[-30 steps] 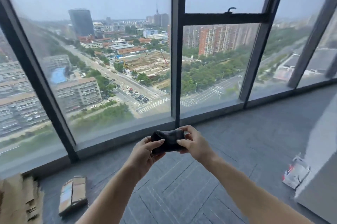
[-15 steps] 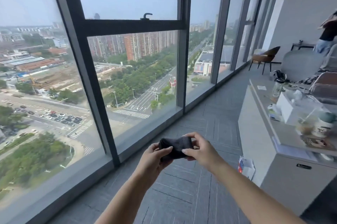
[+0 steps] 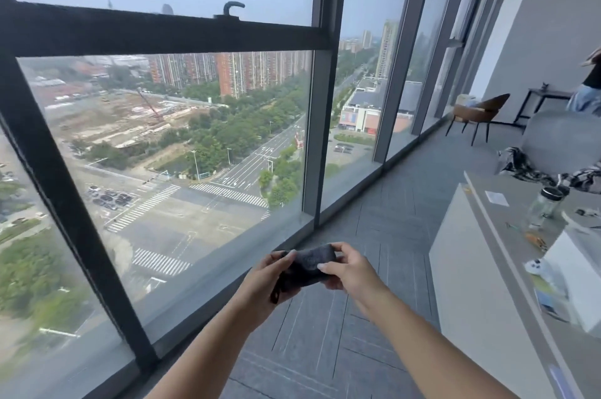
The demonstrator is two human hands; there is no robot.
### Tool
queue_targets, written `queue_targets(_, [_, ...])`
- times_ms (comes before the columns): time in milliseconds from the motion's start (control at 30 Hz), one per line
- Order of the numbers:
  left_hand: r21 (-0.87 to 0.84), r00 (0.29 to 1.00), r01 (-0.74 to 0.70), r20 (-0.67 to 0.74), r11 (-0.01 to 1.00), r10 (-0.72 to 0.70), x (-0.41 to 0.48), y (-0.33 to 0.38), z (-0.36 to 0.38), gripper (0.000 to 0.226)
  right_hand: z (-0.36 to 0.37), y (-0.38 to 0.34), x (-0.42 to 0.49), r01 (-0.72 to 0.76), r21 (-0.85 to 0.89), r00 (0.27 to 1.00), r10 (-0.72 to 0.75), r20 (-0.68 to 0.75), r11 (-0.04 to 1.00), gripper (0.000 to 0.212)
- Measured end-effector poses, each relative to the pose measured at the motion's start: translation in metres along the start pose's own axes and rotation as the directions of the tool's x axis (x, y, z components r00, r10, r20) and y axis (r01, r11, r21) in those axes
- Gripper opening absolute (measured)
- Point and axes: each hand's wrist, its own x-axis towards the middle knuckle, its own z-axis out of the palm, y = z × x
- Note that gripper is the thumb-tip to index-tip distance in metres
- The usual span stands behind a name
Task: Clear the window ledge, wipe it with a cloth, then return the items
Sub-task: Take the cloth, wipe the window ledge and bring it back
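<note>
A dark grey folded cloth (image 3: 310, 263) is held in front of me above the floor, gripped from both ends. My left hand (image 3: 268, 278) closes on its left side, and a short loop of cloth hangs below that hand. My right hand (image 3: 346, 271) pinches its right side with thumb and fingers. The low grey window ledge (image 3: 208, 294) runs along the base of the tall windows, to the left of both hands, and nothing lies on the stretch in view.
A white counter (image 3: 471, 268) stands at the right with a glass jar (image 3: 544, 206), papers and small items on top. Farther back are a brown chair (image 3: 478, 112), a grey sofa and part of a person. Dark window frames (image 3: 315, 125) rise at the left.
My view has swung to the right along the windows, bringing the counter and chair into sight and losing the cardboard on the floor. Both hands still hold the cloth in the same way.
</note>
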Motion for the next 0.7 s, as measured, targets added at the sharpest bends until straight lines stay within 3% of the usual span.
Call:
queue_targets(133, [-0.03, 0.999, -0.034, 0.021, 0.999, 0.035, 0.125, 0.047, 0.009, 0.02, -0.012, -0.025, 0.132, -0.013, 0.07, 0.999, 0.016, -0.05, 0.997, 0.033])
queue_targets(300, [-0.062, 0.998, -0.019, 0.057, 0.998, 0.023, 0.28, 0.112, 0.021, 0.035, -0.021, -0.075, 0.294, -0.067, 0.307, 0.988, 0.105, -0.11, 0.949, 0.017])
queue_targets(467, [-0.112, 0.998, 0.006, 0.063, 0.994, 0.001, 0.417, 0.172, 0.04, 0.037, -0.033, -0.118, 0.436, -0.103, 0.408, 0.978, 0.167, -0.125, 0.907, 0.007])
queue_targets(700, [-0.188, 1.0, 0.001, 0.004, 0.982, 0.0, 0.598, 0.204, 0.072, 0.033, -0.042, -0.129, 0.625, -0.18, 0.558, 0.962, 0.264, -0.074, 0.81, 0.039])
